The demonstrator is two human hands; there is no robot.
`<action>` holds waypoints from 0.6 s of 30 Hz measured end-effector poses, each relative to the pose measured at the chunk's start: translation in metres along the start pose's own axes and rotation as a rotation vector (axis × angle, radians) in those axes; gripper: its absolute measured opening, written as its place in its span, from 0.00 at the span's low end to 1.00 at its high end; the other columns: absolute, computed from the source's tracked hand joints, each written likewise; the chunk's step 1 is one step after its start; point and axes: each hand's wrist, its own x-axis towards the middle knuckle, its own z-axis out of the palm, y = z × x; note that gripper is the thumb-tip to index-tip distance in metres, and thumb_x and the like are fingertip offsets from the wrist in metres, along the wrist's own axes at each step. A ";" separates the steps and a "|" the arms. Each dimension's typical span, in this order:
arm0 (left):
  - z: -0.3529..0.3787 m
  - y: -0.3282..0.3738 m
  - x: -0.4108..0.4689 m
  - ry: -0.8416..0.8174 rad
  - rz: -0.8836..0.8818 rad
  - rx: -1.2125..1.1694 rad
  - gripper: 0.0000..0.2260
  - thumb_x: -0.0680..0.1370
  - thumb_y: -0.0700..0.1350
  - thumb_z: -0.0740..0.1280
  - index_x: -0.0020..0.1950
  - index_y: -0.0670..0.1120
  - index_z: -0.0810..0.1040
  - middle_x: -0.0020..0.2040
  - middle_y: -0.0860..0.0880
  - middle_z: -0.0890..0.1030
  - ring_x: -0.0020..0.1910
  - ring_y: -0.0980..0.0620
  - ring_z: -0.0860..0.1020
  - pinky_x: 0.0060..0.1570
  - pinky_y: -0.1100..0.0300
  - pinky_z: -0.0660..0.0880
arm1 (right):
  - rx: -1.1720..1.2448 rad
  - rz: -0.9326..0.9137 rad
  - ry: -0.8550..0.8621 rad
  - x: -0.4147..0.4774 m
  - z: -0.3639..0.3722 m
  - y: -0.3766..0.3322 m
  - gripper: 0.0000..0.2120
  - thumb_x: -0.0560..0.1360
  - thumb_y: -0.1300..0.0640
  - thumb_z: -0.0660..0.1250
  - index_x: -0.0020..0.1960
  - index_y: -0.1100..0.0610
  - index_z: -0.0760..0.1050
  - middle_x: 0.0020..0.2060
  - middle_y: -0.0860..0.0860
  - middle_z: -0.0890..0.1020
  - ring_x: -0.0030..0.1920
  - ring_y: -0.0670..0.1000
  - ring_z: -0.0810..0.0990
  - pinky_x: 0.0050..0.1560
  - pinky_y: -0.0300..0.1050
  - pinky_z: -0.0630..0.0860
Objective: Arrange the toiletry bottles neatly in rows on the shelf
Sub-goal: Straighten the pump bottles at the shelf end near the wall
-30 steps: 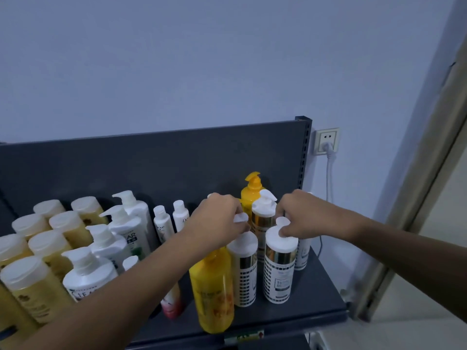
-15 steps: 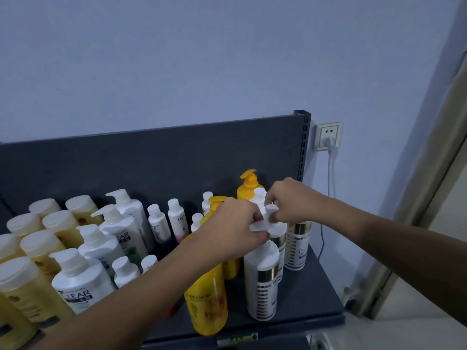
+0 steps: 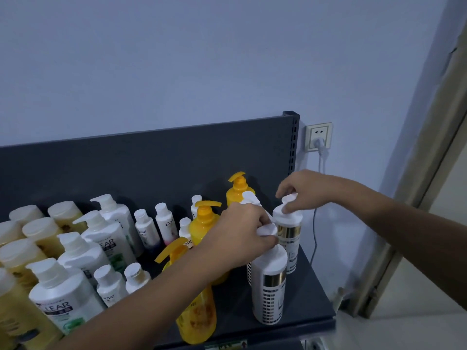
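Note:
Tall white pump bottles with gold bands stand at the right end of the dark shelf (image 3: 310,296). My left hand (image 3: 242,236) grips the white pump head of the front white bottle (image 3: 269,289). Further back, my right hand (image 3: 300,190) pinches the pump head of the rear white bottle (image 3: 289,238), which stands near the shelf's right edge. Another white pump head (image 3: 249,197) pokes up between my hands. Three yellow pump bottles stand just left: one at the front (image 3: 197,322), one in the middle (image 3: 203,223), one at the back (image 3: 236,190).
Small Dove bottles (image 3: 165,226), white Clear pump bottles (image 3: 63,296) and pale yellow capped bottles (image 3: 38,236) fill the shelf's left part. The shelf's back panel (image 3: 151,162) rises behind. A wall socket (image 3: 319,136) with a plugged cable lies right, and a door frame (image 3: 414,198) beyond.
Both hands stay on the white pump heads. My right hand has carried its bottle back and to the right. The left hand's bottle now stands in front of it, near the shelf's front.

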 end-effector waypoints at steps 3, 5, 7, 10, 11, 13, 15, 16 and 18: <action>-0.001 -0.001 -0.001 -0.028 -0.003 -0.006 0.10 0.72 0.54 0.74 0.48 0.49 0.83 0.41 0.54 0.84 0.41 0.56 0.82 0.41 0.50 0.81 | -0.043 0.005 0.036 0.004 0.016 0.010 0.15 0.74 0.51 0.76 0.60 0.50 0.83 0.53 0.44 0.82 0.55 0.48 0.78 0.54 0.44 0.76; -0.004 -0.001 -0.003 -0.055 -0.003 0.007 0.14 0.72 0.57 0.75 0.51 0.49 0.82 0.42 0.53 0.84 0.42 0.55 0.82 0.42 0.50 0.81 | -0.073 0.002 0.059 0.009 0.020 0.016 0.12 0.73 0.52 0.76 0.57 0.49 0.83 0.52 0.45 0.83 0.54 0.50 0.80 0.51 0.44 0.77; -0.012 -0.005 -0.005 -0.062 -0.017 0.021 0.20 0.71 0.59 0.76 0.56 0.49 0.82 0.45 0.53 0.85 0.44 0.55 0.82 0.45 0.51 0.81 | -0.080 0.003 0.071 0.013 0.019 0.020 0.12 0.72 0.53 0.78 0.55 0.50 0.85 0.49 0.44 0.83 0.52 0.50 0.81 0.48 0.42 0.75; -0.035 -0.020 -0.006 -0.009 -0.044 0.013 0.18 0.72 0.53 0.77 0.60 0.50 0.81 0.47 0.55 0.85 0.45 0.60 0.83 0.50 0.56 0.82 | -0.092 0.047 0.117 0.026 0.017 0.027 0.14 0.73 0.52 0.78 0.57 0.54 0.86 0.53 0.47 0.85 0.54 0.51 0.82 0.49 0.43 0.75; -0.046 -0.028 -0.007 0.008 -0.056 0.034 0.16 0.73 0.49 0.77 0.59 0.50 0.82 0.47 0.56 0.84 0.45 0.61 0.83 0.50 0.57 0.82 | -0.094 0.061 0.138 0.032 0.017 0.029 0.16 0.73 0.51 0.78 0.59 0.56 0.86 0.55 0.49 0.86 0.56 0.52 0.82 0.49 0.42 0.74; -0.066 -0.046 -0.008 0.046 -0.088 0.089 0.12 0.75 0.46 0.76 0.58 0.51 0.83 0.46 0.57 0.84 0.44 0.62 0.82 0.51 0.59 0.81 | -0.098 0.087 0.170 0.045 0.018 0.031 0.19 0.73 0.51 0.78 0.62 0.57 0.85 0.60 0.50 0.86 0.59 0.53 0.82 0.49 0.41 0.71; -0.081 -0.065 -0.009 0.092 -0.130 0.105 0.11 0.75 0.44 0.76 0.57 0.51 0.84 0.46 0.57 0.84 0.44 0.61 0.82 0.51 0.59 0.82 | -0.097 0.105 0.190 0.059 0.019 0.031 0.20 0.73 0.51 0.78 0.63 0.57 0.84 0.61 0.51 0.85 0.60 0.53 0.82 0.50 0.41 0.72; -0.086 -0.075 -0.008 0.109 -0.156 0.111 0.11 0.74 0.44 0.76 0.56 0.51 0.84 0.46 0.57 0.84 0.43 0.62 0.82 0.51 0.60 0.82 | -0.096 0.112 0.199 0.065 0.019 0.030 0.21 0.73 0.51 0.78 0.63 0.57 0.84 0.62 0.51 0.85 0.61 0.54 0.82 0.52 0.42 0.73; -0.091 -0.094 -0.007 0.117 -0.217 0.114 0.11 0.74 0.45 0.76 0.56 0.51 0.84 0.45 0.58 0.83 0.42 0.63 0.82 0.48 0.66 0.80 | -0.098 0.119 0.204 0.077 0.020 0.028 0.21 0.73 0.52 0.78 0.63 0.58 0.84 0.62 0.51 0.85 0.61 0.54 0.82 0.55 0.44 0.77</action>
